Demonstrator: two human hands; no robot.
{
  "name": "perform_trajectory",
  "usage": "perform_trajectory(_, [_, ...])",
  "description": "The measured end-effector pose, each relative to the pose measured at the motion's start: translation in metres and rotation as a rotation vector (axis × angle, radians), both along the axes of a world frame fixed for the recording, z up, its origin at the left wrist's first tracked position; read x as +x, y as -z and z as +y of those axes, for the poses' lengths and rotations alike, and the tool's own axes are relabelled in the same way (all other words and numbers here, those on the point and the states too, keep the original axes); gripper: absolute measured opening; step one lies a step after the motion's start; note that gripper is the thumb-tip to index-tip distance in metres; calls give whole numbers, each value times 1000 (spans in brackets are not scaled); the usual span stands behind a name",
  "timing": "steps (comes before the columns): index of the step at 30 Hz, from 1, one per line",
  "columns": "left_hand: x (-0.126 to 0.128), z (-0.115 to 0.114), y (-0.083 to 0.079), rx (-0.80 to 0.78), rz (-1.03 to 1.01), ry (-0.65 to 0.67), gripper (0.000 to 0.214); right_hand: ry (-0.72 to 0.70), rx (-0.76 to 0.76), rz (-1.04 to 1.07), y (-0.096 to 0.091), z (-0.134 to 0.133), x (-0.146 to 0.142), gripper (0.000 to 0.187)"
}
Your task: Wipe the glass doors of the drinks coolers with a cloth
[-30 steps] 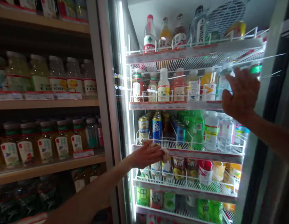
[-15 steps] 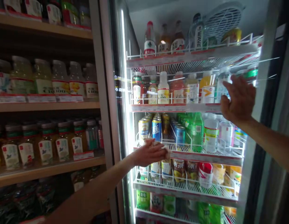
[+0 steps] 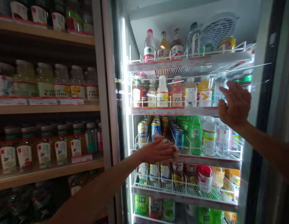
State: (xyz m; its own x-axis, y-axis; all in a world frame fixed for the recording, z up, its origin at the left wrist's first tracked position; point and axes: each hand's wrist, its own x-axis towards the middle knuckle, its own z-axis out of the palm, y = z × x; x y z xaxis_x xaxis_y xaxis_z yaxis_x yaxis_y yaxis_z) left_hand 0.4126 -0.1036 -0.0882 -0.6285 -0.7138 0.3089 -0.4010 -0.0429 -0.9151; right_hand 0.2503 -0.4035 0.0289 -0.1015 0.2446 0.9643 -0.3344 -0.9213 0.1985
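Note:
My left hand (image 3: 158, 151) presses a small pale cloth (image 3: 172, 147) against the front rail of the third wire shelf (image 3: 205, 158) inside the lit drinks fridge, its fingers closed on the cloth. Cans (image 3: 143, 132) stand just behind it. My right hand (image 3: 235, 104) is raised at the right, fingers spread flat against the inside of the open glass door (image 3: 258, 93), level with the second shelf of bottles (image 3: 163, 91).
Wooden shelves (image 3: 48, 109) at the left hold rows of bottled drinks. The fridge frame (image 3: 107, 93) stands between them and the fridge. More bottles and cans fill the shelves above and below my left hand. A fan grille (image 3: 216, 29) sits at the top right.
My left hand has slid the cloth to the right along the shelf rail. My right hand stays on the glass, and the view has tilted up slightly.

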Motion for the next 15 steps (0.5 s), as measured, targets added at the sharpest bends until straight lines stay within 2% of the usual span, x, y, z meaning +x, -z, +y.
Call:
perform_trajectory(1, [2,2,-6,-27,10,2,32,0,1,2,0,0,0,47])
perform_trajectory(2, [6,6,-18,-118,53,-7,32,1,1,2,0,0,0,46])
perform_trajectory(5, [20,15,-62,-603,293,-43,35,11,19,8,1,1,-2,46])
perform_trajectory(6, [22,14,-70,-731,363,-43,36,14,26,10,2,2,-2,46])
perform_trajectory(7, [20,11,-72,-795,403,-42,36,12,28,13,3,2,-3,46])
perform_trajectory(8, [16,5,-67,-783,405,-37,36,7,22,15,4,2,-3,46])
perform_trajectory(9, [10,-2,-56,-702,372,-34,35,-2,10,17,5,2,-3,46])
perform_trajectory(12, [-11,-22,-13,-271,162,-28,32,-23,-15,-3,9,2,-3,46])
perform_trajectory(13, [-15,-25,-5,-152,105,-37,33,-23,-17,-12,10,2,-3,46])
perform_trajectory(14, [-16,-25,-3,-78,68,-48,34,-20,-15,-22,11,2,-3,45])
perform_trajectory(15, [-14,-23,-8,-61,54,-54,36,-18,-11,-27,12,3,-3,45])
